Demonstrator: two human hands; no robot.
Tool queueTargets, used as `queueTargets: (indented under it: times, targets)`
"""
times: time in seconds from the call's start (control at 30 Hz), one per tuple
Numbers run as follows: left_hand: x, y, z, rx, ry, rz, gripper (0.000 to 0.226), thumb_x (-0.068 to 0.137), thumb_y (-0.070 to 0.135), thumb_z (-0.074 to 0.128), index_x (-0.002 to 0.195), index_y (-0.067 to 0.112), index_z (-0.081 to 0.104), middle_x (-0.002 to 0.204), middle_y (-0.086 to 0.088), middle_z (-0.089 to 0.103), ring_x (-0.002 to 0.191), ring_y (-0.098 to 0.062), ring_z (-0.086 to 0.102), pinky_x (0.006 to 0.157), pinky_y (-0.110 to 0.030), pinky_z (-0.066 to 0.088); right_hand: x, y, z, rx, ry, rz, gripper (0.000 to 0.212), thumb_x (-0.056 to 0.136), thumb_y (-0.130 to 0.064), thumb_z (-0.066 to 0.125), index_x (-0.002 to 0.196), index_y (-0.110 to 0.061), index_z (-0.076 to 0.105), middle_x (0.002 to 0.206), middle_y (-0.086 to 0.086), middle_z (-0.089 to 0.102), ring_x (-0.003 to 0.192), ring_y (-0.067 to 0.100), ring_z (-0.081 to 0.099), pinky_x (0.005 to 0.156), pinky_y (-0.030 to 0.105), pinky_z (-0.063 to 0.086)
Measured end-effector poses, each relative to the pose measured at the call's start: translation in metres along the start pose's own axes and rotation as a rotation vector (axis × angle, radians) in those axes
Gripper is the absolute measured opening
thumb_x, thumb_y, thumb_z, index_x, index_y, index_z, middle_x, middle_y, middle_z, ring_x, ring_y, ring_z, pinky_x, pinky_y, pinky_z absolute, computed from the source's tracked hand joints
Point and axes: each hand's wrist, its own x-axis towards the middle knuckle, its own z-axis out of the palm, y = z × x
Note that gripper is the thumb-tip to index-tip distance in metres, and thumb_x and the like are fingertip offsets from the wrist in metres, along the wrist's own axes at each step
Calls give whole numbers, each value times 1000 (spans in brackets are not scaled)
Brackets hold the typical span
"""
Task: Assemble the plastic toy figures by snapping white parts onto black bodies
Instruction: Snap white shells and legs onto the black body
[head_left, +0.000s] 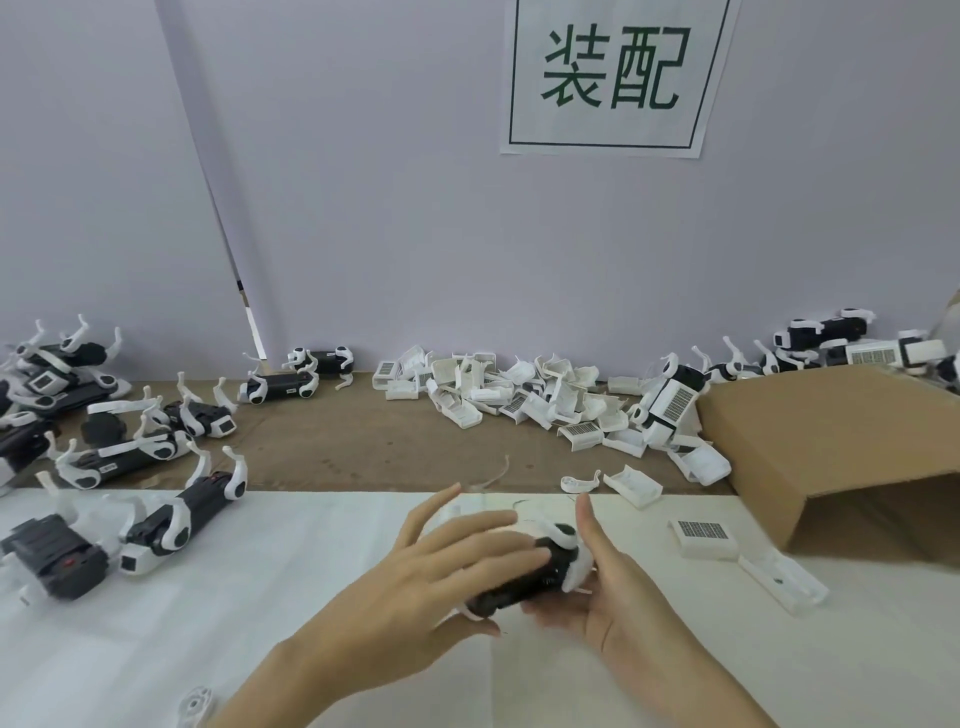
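A small white part lay at the near edge of the white sheet, just left of the left forearm. Above it, both hands met over the sheet around one black body with white parts at its right end. The left hand lay across the top of the body, fingers stretched and only slightly bent, pressing on it. The right hand cupped the body from below and the right, fingers curled under it, thumb pointing up beside its white end.

Left of the hands, figures lay on their sides on the sheet, and more were scattered behind them on the brown table. A heap of white shells sat against the wall, mid-right. A loose shell and another white piece rested on the sheet right of the hands. A cardboard box lay tipped on its side at far right, with further figures behind it. A sign with green characters hung on the wall.
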Motion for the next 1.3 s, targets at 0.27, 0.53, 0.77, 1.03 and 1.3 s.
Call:
queueTargets:
  times: [0.27,0.53,0.77,1.03,1.3]
  targets:
    - [7,21,6,-700,159,-808,101,79,65,82,158,46,22,161,16,39,142,-4,51,103,-20,49,2,2,-1,232,33,-132,38,84,-31,77,98,4,71,117,30,71,106,42,73,86,44,63]
    - [12,23,-1,-954,227,-1016,57,87,53,64,138,28,58,105,-1,80,97,-16,78,88,-15,50,1,7,0,96,33,-202,66,68,-34,84,128,-12,68,115,20,74,109,32,74,87,37,63]
    - [12,39,15,-1398,197,-1097,51,101,46,66,141,19,48,129,-4,75,123,-23,71,109,-32,52,-4,12,13,47,-129,-206,55,80,-25,78,129,-3,65,125,11,74,122,25,68,109,45,50]
    - [13,34,1,-780,225,-787,75,86,63,70,152,44,40,151,30,50,141,4,46,109,-14,40,-12,5,0,-563,-160,-328,16,90,-32,79,103,-28,70,93,-6,73,93,14,71,77,24,56]
    - [15,18,-9,-1147,232,-958,45,86,50,77,126,30,76,113,-1,78,96,-23,72,86,-27,56,-11,0,0,-594,-189,-339,34,91,-53,73,119,-36,64,92,-7,71,86,13,70,79,25,53]
